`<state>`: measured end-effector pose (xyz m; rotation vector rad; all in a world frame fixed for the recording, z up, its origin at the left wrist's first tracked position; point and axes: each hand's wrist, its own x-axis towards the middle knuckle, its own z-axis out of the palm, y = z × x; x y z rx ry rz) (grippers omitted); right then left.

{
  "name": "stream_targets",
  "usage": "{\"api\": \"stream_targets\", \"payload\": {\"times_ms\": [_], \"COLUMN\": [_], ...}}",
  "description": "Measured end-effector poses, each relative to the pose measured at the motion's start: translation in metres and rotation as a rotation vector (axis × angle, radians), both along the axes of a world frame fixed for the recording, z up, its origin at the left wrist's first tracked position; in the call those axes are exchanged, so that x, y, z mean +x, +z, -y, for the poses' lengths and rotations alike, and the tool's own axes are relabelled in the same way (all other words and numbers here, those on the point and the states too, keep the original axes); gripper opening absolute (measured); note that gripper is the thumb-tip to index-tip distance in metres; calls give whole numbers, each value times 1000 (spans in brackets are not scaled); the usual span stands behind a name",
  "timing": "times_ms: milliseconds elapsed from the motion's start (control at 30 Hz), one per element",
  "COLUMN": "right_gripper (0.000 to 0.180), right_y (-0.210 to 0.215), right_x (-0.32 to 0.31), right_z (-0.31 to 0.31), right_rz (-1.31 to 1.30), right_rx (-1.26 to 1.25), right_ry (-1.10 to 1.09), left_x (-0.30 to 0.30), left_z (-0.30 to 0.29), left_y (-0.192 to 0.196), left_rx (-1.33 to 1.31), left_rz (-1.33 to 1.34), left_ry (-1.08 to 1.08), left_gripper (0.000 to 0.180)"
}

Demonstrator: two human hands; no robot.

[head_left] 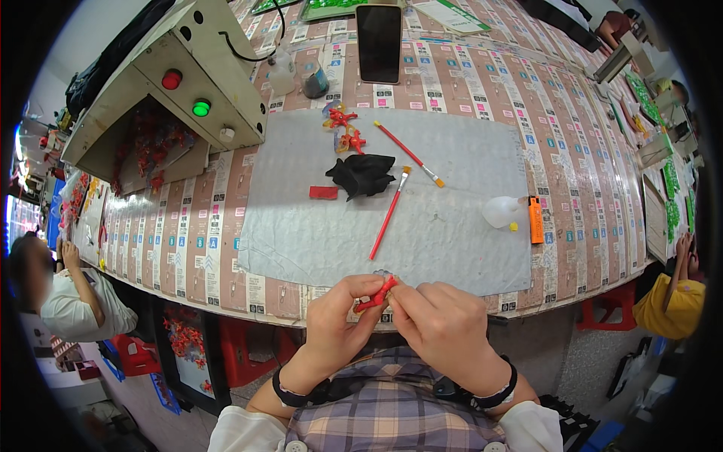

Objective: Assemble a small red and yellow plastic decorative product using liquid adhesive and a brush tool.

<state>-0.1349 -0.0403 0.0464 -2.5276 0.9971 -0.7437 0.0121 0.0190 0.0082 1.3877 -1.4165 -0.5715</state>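
At the table's near edge, my left hand (340, 322) pinches a small red plastic figure (376, 294) between thumb and fingers. A clear bit shows at its top. My right hand (444, 320) is closed at the figure's right side, its fingertips against it; they partly hide the piece, and any small tool there cannot be made out. Beyond my hands, a red-handled brush (389, 215) lies on a grey cloth (459, 256). Further off are a second red brush (410, 153), a crumpled black glove or cloth (363, 177), a small red block (324, 193) and two red figures with yellowish clear parts (352, 141).
A white squeeze bottle (502, 212) and an orange lighter-like object (535, 219) lie at the right. A metal box with red and green buttons (181, 68) stands at the left, red pieces inside. A phone (379, 44) stands behind. Other people sit at both sides.
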Motion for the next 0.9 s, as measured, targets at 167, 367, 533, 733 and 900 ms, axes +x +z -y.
{"api": "stream_targets", "payload": {"times_ms": [167, 367, 533, 733, 900], "right_gripper": [8, 9, 7, 7, 6], "right_y": [1, -4, -1, -2, -2], "right_x": [-1, -1, -2, 0, -2], "right_z": [1, 1, 1, 0, 1], "right_rz": [-12, -1, 2, 0, 1], "right_rx": [-7, -14, 4, 29, 34], "right_ry": [5, -8, 15, -15, 9], "left_x": [-1, 0, 0, 0, 0], "left_z": [1, 1, 1, 0, 1], "left_y": [2, -2, 1, 0, 1], "left_rx": [-3, -3, 1, 18, 6], "left_rz": [-4, 10, 15, 18, 14], "left_ry": [-12, -9, -11, -19, -16], "left_gripper": [30, 29, 29, 29, 30]}}
